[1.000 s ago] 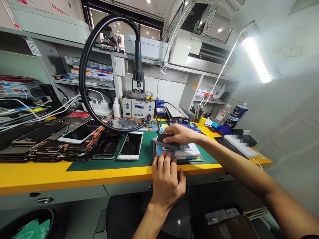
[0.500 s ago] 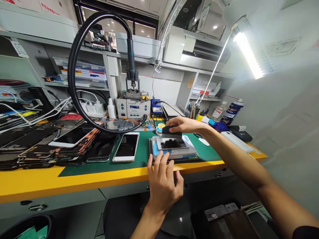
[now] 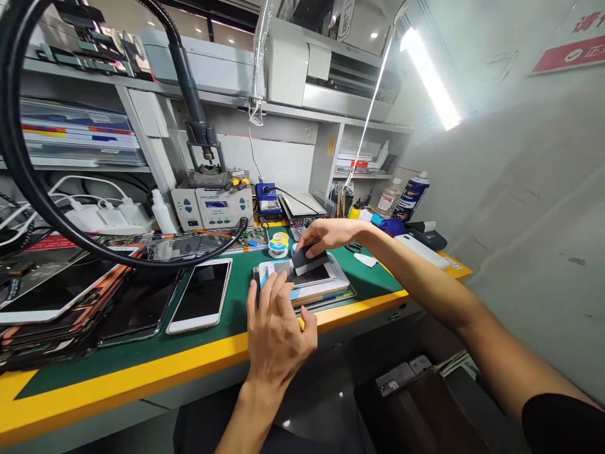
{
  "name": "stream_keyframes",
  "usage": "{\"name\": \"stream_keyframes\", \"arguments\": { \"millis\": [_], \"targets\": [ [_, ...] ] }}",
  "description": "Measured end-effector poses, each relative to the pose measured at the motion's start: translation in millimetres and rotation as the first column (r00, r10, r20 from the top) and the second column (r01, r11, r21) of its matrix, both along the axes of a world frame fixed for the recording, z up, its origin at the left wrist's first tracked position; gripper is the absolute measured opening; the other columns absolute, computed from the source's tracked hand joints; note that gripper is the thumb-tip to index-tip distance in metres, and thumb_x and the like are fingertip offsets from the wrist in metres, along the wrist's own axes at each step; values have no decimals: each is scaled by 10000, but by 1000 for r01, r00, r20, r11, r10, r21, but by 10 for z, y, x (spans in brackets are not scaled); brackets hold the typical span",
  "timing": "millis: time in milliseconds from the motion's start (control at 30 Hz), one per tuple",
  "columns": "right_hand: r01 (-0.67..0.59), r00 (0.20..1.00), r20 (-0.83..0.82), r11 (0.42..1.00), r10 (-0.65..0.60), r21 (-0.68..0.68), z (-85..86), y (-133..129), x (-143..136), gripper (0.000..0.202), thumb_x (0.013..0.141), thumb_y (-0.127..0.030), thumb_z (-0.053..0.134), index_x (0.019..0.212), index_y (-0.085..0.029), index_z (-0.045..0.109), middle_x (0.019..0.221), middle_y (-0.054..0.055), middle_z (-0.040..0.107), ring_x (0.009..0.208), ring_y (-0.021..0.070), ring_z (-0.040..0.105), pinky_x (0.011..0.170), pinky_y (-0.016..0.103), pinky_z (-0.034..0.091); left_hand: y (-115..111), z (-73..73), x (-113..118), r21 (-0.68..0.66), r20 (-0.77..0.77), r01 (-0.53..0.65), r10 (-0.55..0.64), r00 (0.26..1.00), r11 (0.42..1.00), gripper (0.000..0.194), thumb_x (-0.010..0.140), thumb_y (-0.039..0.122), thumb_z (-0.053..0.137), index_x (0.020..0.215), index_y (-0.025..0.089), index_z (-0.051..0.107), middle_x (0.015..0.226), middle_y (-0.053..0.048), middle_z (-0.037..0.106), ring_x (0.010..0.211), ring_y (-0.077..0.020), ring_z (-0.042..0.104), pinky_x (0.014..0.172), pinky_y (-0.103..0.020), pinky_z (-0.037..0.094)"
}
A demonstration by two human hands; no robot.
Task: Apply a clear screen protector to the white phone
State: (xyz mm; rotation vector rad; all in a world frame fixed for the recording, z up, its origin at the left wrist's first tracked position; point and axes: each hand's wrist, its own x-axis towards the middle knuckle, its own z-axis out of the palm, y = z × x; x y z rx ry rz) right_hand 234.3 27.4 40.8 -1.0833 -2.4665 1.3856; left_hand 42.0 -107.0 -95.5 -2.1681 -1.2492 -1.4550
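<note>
My right hand [image 3: 331, 236] is closed on a flat black squeegee [image 3: 308, 262], its pale edge tilted against the screen of a white-framed phone [image 3: 317, 277]. That phone lies sideways on a flat stack with a white and blue top [image 3: 338, 276]. My left hand [image 3: 280, 325] is open at the near left side of the stack, fingertips at the phone's left end. Whether those fingertips press on the phone I cannot tell. Another white phone [image 3: 202, 295] lies face up on the green mat [image 3: 236, 315] to the left.
Piles of phone parts [image 3: 70, 321] cover the bench's left. A thick black hose [image 3: 51, 217] loops down in front of the grey rework station [image 3: 212, 207]. Small solder spools [image 3: 278, 246] stand behind the stack. A spray can [image 3: 412, 197] and clear bottle [image 3: 389, 197] stand back right.
The view has turned right and come closer. My right hand has moved the squeegee toward the phone's left part and tilted it. My left fingers have come up to the phone's left end.
</note>
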Motion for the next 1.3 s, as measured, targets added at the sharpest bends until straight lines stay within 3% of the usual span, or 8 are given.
{"name": "stream_keyframes", "arguments": {
  "millis": [333,500,633,733,800,967,1167,1300],
  "targets": [
    [-45,988,140,983,70,-179,115,-237,440,365,782,-300,812,1090,-107,775,1022,97,796,902,201,731,791,262,552,24,-19,21,13,-49,-27,28,998,1000,441,803,175,599,1234,86,566,1289,-204,681,1261,-376,606,1176,-624,364],
    [267,963,-32,963,-266,38,151,-259,638,454,796,-378,786,1166,-119,734,979,71,775,823,177,690,729,271,523,16,-28,2,9,-68,-28,29,997,1000,442,810,197,598,1237,88,604,1311,-204,674,1276,-394,593,1174,-650,348],
    [425,884,-37,770,-466,476,65,-523,401,356,873,-338,699,1163,-132,723,793,22,712,658,150,607,619,266,441,-29,10,105,60,-47,31,-28,999,998,379,810,189,614,1168,70,644,1297,-218,679,1299,-398,575,1191,-660,317],
    [289,881,-3,534,-472,795,-104,-870,128,174,925,-249,633,1033,-155,733,892,66,720,802,186,638,735,286,454,-60,30,263,62,-65,141,-137,988,988,369,826,189,598,1164,53,654,1281,-211,687,1293,-378,580,1211,-645,299],
    [118,898,110,474,-426,872,-225,-1061,-12,157,959,-203,578,1016,-156,717,929,92,709,855,206,645,770,300,456,-64,19,345,18,-72,165,-163,984,986,395,836,194,585,1193,36,651,1264,-208,693,1272,-373,591,1209,-637,305],
    [4,851,257,494,-458,870,-364,-1101,-83,158,969,-163,545,1005,-145,698,918,116,726,862,237,663,790,328,459,-31,-71,359,-23,-98,178,-179,979,984,458,851,191,571,1275,27,629,1335,-210,662,1312,-368,563,1203,-608,322],
    [411,813,-26,541,-582,734,-277,-671,268,132,880,-195,635,970,-178,730,923,84,749,867,229,664,795,321,459,-32,-93,372,2,-71,197,-196,978,980,449,840,176,593,1267,43,635,1392,-197,634,1351,-358,536,1223,-606,292],
    [560,774,-159,545,-613,624,-220,-410,492,236,876,-310,618,1012,-159,736,814,35,723,706,174,639,651,278,479,-55,-22,209,149,12,252,-257,966,956,327,808,111,639,1132,84,678,1192,-167,723,1229,-344,608,1152,-616,372]
  ]
}}
